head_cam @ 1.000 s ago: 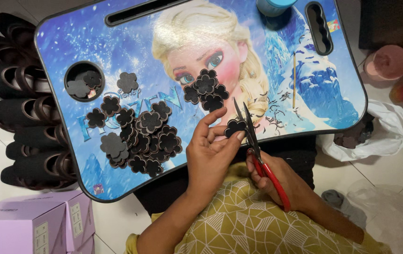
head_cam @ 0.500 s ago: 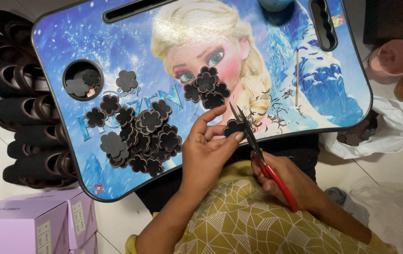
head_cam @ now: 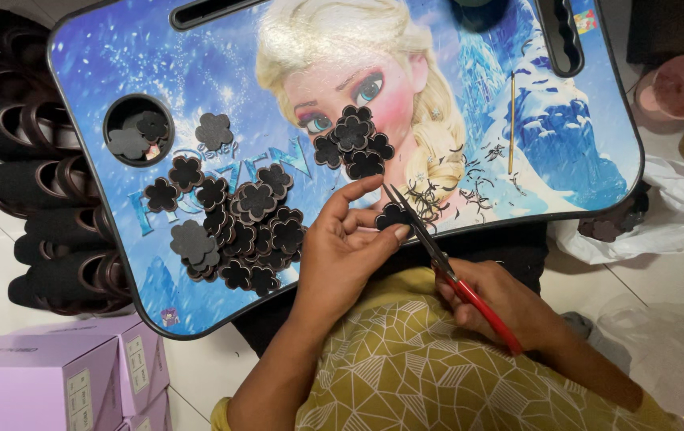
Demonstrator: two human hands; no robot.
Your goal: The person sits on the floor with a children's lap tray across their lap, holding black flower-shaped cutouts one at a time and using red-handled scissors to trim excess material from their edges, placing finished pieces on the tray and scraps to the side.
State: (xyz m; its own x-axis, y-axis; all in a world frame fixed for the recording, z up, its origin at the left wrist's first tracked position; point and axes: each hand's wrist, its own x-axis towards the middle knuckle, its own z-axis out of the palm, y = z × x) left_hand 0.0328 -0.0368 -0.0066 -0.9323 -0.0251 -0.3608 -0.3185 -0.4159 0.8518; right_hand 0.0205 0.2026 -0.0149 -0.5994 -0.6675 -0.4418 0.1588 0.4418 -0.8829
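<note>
Because the dark flower cut-out (head_cam: 394, 215) looks thin, flat and foam-like, judge it light, slightly flexible and easily creased; you would do best to pinch it by its petal edge, leaving the cutting line free. It sits just right of frame centre, at the near edge of the blue printed lap-tray worktop (head_cam: 198, 72). Your left hand (head_cam: 342, 255) is closed on it, thumb and fingertips pinching. Your right hand (head_cam: 501, 307) grips the red-handled scissors (head_cam: 437, 259), blades parted and touching the cut-out. The piece is near-black, with scalloped petals, matching the heap of cut flowers (head_cam: 238, 231) at left centre and the smaller cluster (head_cam: 354, 144) above. Fine dark trimmings (head_cam: 469, 179) lie scattered to the right.
</note>
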